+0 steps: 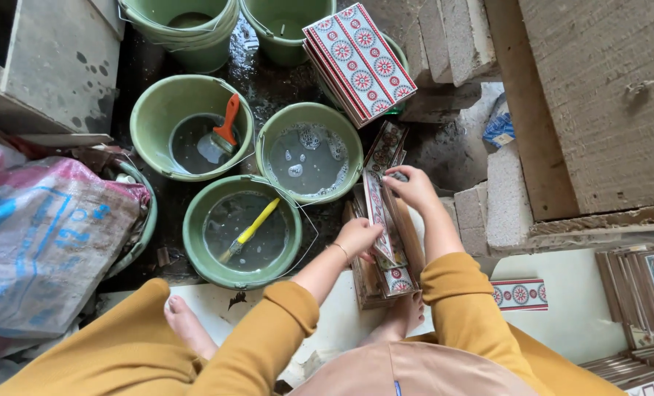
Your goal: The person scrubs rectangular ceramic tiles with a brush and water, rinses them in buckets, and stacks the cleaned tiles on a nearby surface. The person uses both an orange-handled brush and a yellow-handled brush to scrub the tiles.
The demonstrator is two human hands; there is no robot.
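- Green buckets: five are clearly seen, two at the top edge [187, 26] [283, 26] and three lower on the wet floor [145, 125] [308, 114] [195, 242].
- Brushes: two, one with an orange handle [224, 132], one with a yellow handle [250, 231].
- Hands: two, the left hand [357, 236] and the right hand [413, 187].
- Bare feet: two [187, 326] [404, 315].
- Patterned tiles: several stacks; the exact number cannot be counted.

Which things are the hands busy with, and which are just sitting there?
In use:
- left hand and right hand holding a narrow patterned tile
- tile stack under it

Lying about:
- bucket with yellow brush
- bucket with orange brush
- soapy bucket
- tiles on a bucket
- sack
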